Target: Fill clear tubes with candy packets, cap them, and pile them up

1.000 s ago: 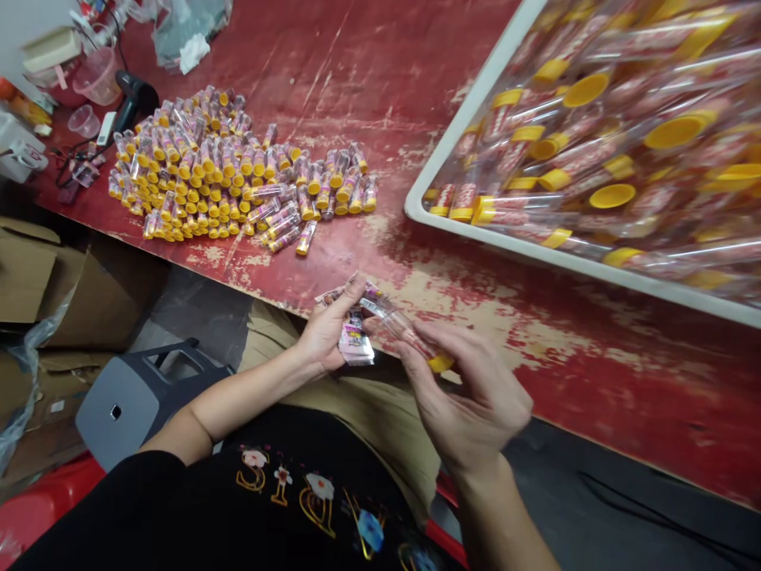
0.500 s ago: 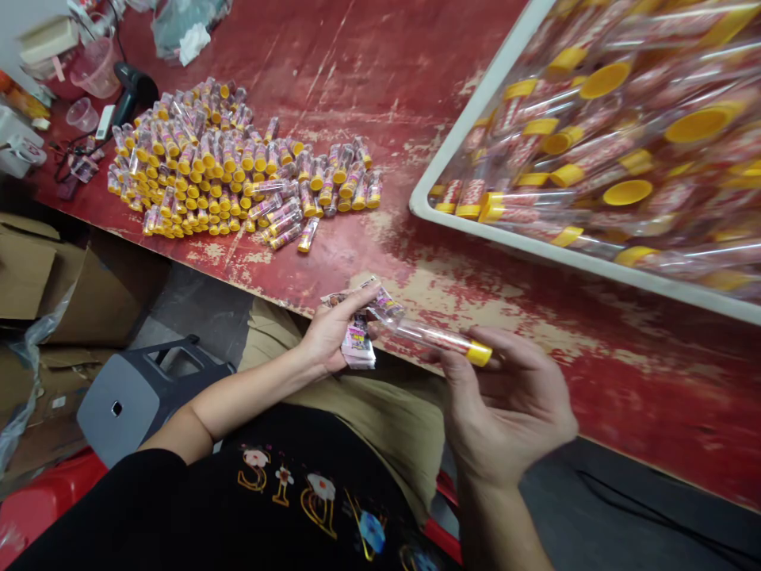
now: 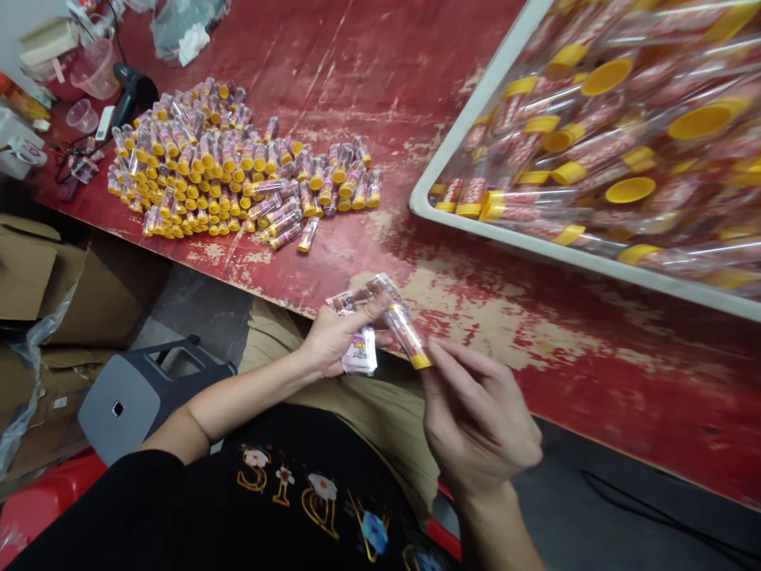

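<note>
One clear plastic tube (image 3: pixel 405 329) slants near the edge of the red table (image 3: pixel 369 55) in the head view, its yellow cap (image 3: pixel 421 362) pinched by our right hand (image 3: pixel 483 416), its far end at our left hand (image 3: pixel 334 337), which clasps a stack of printed film sleeves (image 3: pixel 360 354). We judge the tube light, stiff and slick, best taken by the cap, the sleeves limp and easily creased. Ahead lie piled yellow-capped tubes (image 3: pixel 199 166) and a hair dryer (image 3: pixel 131 91); at right, the raised rim of a white tray (image 3: pixel 423 193) stands between us and red-printed tubes (image 3: pixel 473 193).
</note>
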`<action>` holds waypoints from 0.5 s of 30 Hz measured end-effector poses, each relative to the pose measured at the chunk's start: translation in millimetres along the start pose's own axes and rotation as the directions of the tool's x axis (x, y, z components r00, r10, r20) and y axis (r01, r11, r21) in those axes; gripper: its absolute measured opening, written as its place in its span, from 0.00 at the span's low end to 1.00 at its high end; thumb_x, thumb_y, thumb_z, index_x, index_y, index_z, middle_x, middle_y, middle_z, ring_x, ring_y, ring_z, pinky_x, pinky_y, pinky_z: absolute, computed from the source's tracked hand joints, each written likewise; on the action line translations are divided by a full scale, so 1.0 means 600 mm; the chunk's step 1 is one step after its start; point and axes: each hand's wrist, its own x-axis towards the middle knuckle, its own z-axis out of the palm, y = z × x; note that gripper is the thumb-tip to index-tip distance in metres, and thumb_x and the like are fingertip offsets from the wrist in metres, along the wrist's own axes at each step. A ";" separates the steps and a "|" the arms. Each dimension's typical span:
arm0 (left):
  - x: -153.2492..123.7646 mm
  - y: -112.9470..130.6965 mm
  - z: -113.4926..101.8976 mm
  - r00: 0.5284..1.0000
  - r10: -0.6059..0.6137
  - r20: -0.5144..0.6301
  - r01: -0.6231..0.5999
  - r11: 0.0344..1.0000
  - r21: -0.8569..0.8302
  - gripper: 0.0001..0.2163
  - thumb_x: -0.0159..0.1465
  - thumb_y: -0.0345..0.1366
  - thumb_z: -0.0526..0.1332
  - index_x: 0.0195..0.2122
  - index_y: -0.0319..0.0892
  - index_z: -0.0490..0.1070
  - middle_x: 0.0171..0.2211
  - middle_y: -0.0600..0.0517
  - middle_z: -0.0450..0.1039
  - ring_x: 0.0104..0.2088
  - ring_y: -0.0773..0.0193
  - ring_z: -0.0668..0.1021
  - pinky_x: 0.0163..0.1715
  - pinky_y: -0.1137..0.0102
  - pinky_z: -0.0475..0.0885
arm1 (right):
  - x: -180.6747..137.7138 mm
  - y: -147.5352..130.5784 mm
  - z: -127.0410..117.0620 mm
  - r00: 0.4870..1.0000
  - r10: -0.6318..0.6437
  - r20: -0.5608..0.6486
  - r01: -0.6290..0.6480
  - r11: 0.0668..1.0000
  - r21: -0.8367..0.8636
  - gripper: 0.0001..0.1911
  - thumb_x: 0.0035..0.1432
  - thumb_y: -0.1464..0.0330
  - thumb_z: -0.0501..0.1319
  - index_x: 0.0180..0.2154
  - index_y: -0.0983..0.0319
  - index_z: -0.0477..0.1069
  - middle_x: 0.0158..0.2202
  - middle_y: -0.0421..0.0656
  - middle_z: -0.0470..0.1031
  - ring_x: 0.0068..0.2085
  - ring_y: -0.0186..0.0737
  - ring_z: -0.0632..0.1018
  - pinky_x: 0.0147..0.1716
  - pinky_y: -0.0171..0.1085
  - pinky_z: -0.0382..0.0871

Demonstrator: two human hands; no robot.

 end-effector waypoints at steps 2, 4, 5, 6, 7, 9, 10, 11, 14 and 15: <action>-0.004 -0.005 0.002 1.000 -0.001 0.017 0.000 1.000 0.032 0.16 0.52 0.32 0.80 0.38 0.36 0.79 0.30 0.51 0.80 0.25 0.68 0.79 0.24 0.73 0.75 | 0.002 0.001 0.005 0.998 0.055 0.004 -0.055 0.998 0.041 0.35 0.61 0.76 0.69 0.66 0.45 0.71 0.54 0.46 0.80 0.46 0.44 0.85 0.44 0.42 0.84; -0.009 -0.010 0.003 1.000 -0.010 0.023 0.009 0.997 0.079 0.19 0.51 0.34 0.81 0.41 0.36 0.79 0.30 0.52 0.79 0.25 0.68 0.79 0.23 0.74 0.75 | 0.008 0.000 0.012 0.996 0.094 -0.008 -0.094 0.994 0.055 0.32 0.63 0.74 0.68 0.65 0.46 0.72 0.54 0.46 0.80 0.47 0.44 0.84 0.44 0.42 0.83; -0.012 -0.012 0.003 1.000 -0.009 0.028 0.007 0.995 0.101 0.21 0.50 0.35 0.82 0.42 0.36 0.80 0.29 0.52 0.79 0.25 0.67 0.79 0.23 0.74 0.75 | 0.012 0.000 0.015 0.994 0.104 -0.027 -0.102 0.994 0.047 0.29 0.64 0.74 0.68 0.63 0.46 0.75 0.51 0.46 0.80 0.46 0.43 0.84 0.43 0.42 0.83; -0.014 -0.014 0.003 0.999 -0.001 0.037 -0.004 0.993 0.120 0.23 0.48 0.36 0.82 0.44 0.37 0.80 0.29 0.52 0.79 0.26 0.66 0.80 0.24 0.74 0.75 | 0.015 -0.001 0.019 0.993 0.109 -0.055 -0.107 0.994 0.036 0.26 0.64 0.73 0.68 0.60 0.46 0.78 0.48 0.45 0.81 0.44 0.42 0.83 0.41 0.41 0.82; -0.016 -0.016 0.003 0.999 0.016 0.046 -0.023 0.991 0.134 0.26 0.47 0.37 0.83 0.47 0.38 0.81 0.30 0.51 0.80 0.26 0.66 0.80 0.24 0.74 0.75 | 0.019 -0.002 0.022 0.989 0.118 -0.086 -0.115 0.993 0.031 0.24 0.64 0.73 0.68 0.58 0.47 0.80 0.44 0.44 0.81 0.42 0.41 0.83 0.39 0.40 0.81; -0.020 -0.016 0.002 0.997 0.056 0.062 -0.065 0.986 0.154 0.31 0.47 0.39 0.83 0.52 0.41 0.80 0.34 0.50 0.81 0.28 0.65 0.81 0.25 0.73 0.75 | 0.024 -0.004 0.027 0.980 0.144 -0.135 -0.140 0.989 0.039 0.20 0.63 0.73 0.69 0.53 0.48 0.82 0.40 0.43 0.81 0.38 0.39 0.82 0.35 0.39 0.79; -0.021 -0.015 0.001 0.995 0.074 0.064 -0.083 0.984 0.159 0.33 0.47 0.39 0.83 0.55 0.43 0.80 0.36 0.50 0.82 0.28 0.65 0.81 0.26 0.73 0.75 | 0.026 -0.005 0.029 0.977 0.155 -0.148 -0.151 0.988 0.044 0.18 0.62 0.72 0.70 0.52 0.49 0.83 0.39 0.43 0.81 0.37 0.39 0.81 0.34 0.39 0.78; -0.022 -0.015 0.000 0.994 0.087 0.064 -0.097 0.982 0.161 0.34 0.48 0.40 0.83 0.57 0.45 0.79 0.37 0.50 0.83 0.29 0.65 0.81 0.26 0.73 0.76 | 0.027 -0.005 0.031 0.974 0.163 -0.156 -0.158 0.986 0.048 0.17 0.62 0.72 0.71 0.50 0.50 0.84 0.38 0.42 0.82 0.36 0.39 0.81 0.34 0.39 0.78; -0.021 -0.013 -0.002 0.993 0.103 0.063 -0.112 0.982 0.155 0.34 0.49 0.41 0.82 0.57 0.45 0.80 0.37 0.50 0.83 0.28 0.65 0.81 0.26 0.73 0.75 | 0.030 -0.001 0.037 0.970 0.174 -0.168 -0.166 0.984 0.058 0.16 0.61 0.72 0.72 0.48 0.50 0.85 0.37 0.42 0.82 0.35 0.38 0.81 0.32 0.38 0.75; -0.019 -0.013 -0.003 0.993 0.103 0.063 -0.111 0.982 0.150 0.33 0.48 0.42 0.82 0.57 0.45 0.80 0.36 0.50 0.82 0.27 0.65 0.80 0.25 0.73 0.75 | 0.031 0.000 0.039 0.969 0.173 -0.175 -0.164 0.984 0.065 0.17 0.60 0.73 0.72 0.48 0.49 0.85 0.37 0.42 0.82 0.34 0.38 0.80 0.31 0.37 0.74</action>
